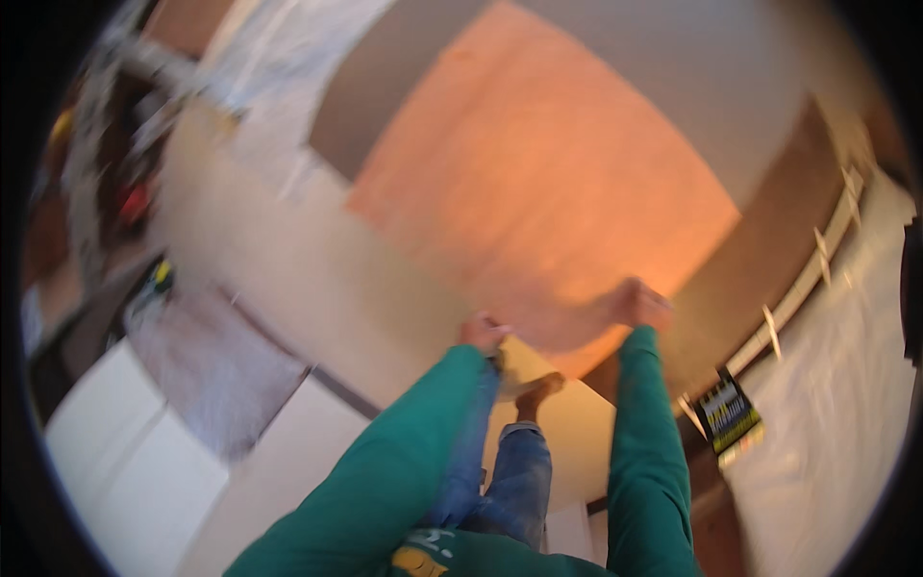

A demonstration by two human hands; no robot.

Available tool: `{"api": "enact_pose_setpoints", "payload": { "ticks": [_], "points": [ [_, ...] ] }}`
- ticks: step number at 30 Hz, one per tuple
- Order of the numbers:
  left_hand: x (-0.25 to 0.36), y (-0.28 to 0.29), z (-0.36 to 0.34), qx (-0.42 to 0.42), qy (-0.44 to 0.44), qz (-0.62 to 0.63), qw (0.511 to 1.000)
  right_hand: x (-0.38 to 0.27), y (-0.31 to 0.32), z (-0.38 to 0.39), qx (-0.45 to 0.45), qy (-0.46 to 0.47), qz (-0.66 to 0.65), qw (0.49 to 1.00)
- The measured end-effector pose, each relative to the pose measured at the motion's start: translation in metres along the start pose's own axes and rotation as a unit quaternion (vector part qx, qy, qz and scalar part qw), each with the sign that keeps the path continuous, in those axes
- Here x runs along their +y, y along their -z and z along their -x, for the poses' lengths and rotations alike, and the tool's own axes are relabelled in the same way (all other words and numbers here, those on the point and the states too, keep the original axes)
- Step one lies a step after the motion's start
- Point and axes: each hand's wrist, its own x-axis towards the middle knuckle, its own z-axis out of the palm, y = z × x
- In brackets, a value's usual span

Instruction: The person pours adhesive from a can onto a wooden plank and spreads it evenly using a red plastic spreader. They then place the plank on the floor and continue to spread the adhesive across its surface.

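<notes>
A large thin orange sheet [548, 163] spreads before me, its near edge bowing down between my two hands. At the sheet's near left edge, my left hand [486, 332] is closed with its fingers pinched on it. Farther right, my right hand [649, 303] grips the near right part of the same sheet; motion smears its fingers. Both arms, in green sleeves, reach forward. Below the sheet, next to my left hand, a small tan piece [527, 363] shows above my bare foot [540, 389]. I cannot tell what the sheet is made of.
Large brown-grey panels [385, 106] lie around the sheet. On the right, a pale strip [793, 317] carries several light wooden sticks, with a black and yellow package [728, 413] beside it. White panels [125, 442] lie at lower left; clutter fills the far left.
</notes>
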Motion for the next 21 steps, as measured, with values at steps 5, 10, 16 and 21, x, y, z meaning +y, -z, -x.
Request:
{"api": "enact_pose_setpoints", "payload": {
  "ticks": [5, 10, 16, 21],
  "points": [
    [0.008, 0.059, 0.006, -0.044, 0.086, 0.219, 0.971, -0.068, 0.008, 0.042, -0.006, -0.075, 0.067, 0.995],
    [0.016, 0.055, -0.014, -0.027, 0.138, 0.307, 0.941, -0.062, 0.029, 0.047, 0.019, -0.137, -0.071, 0.988],
    [0.011, 0.061, -0.027, 0.025, 0.156, 0.267, 0.951, -0.085, 0.045, 0.066, -0.003, -0.134, -0.102, 0.986],
    [0.012, 0.067, -0.024, 0.022, 0.153, 0.274, 0.949, -0.085, 0.046, 0.072, -0.011, -0.138, -0.095, 0.986]
  ]
}}
